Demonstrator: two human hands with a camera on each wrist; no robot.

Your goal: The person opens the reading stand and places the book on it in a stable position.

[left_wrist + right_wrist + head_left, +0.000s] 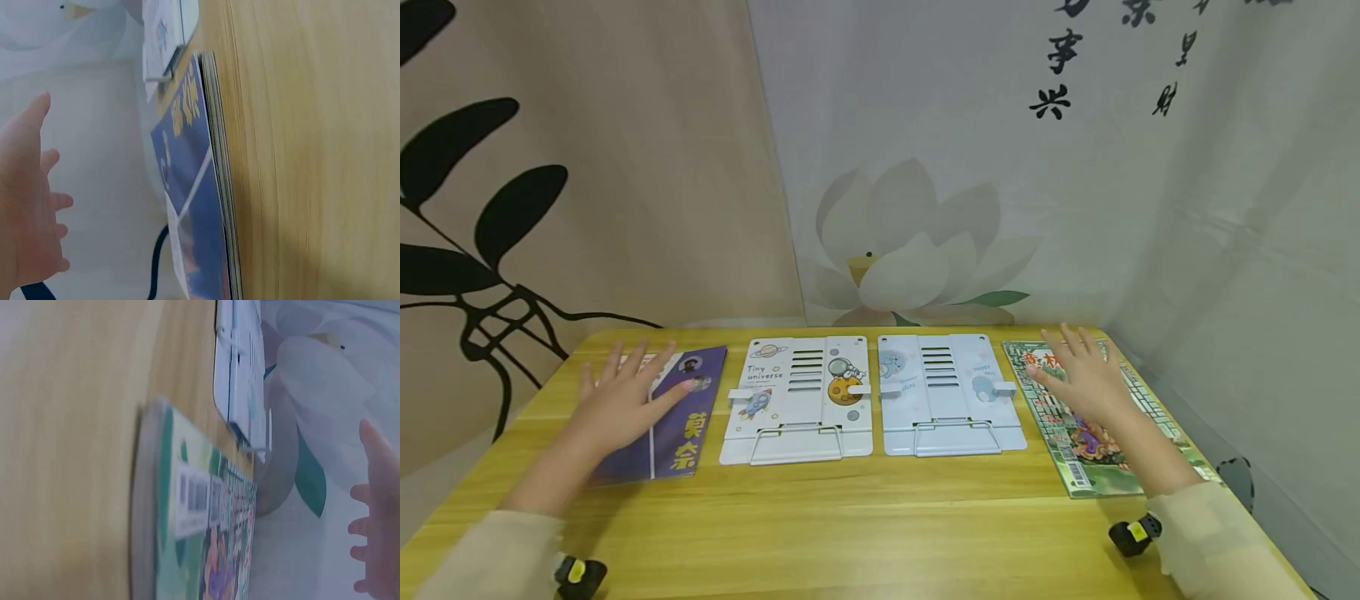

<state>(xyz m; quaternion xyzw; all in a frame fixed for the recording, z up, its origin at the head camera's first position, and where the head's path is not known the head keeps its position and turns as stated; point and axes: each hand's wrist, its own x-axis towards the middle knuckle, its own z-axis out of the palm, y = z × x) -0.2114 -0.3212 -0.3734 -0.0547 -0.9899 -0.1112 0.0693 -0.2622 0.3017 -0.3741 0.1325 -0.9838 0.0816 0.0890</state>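
Observation:
My left hand (622, 402) hovers with spread fingers over a purple magazine (679, 433) at the table's left; the left wrist view shows a gap between the palm and the purple cover (187, 169). At the right, my right hand (1090, 379) is spread above a green illustrated magazine (1063, 450), whose barcode corner (197, 500) shows in the right wrist view. Both hands hold nothing. Between them two folding book stands lie flat side by side: a white one (808, 400) with an astronaut and rocket print, and a pale blue one (951, 396) with small cartoon animals.
The wooden table (865, 533) has rounded far corners. Behind it hangs a curtain (925, 125) with a lotus print, dark leaves and black characters. Each stand has a wire support (797, 446) at its near edge and small side clips (859, 389).

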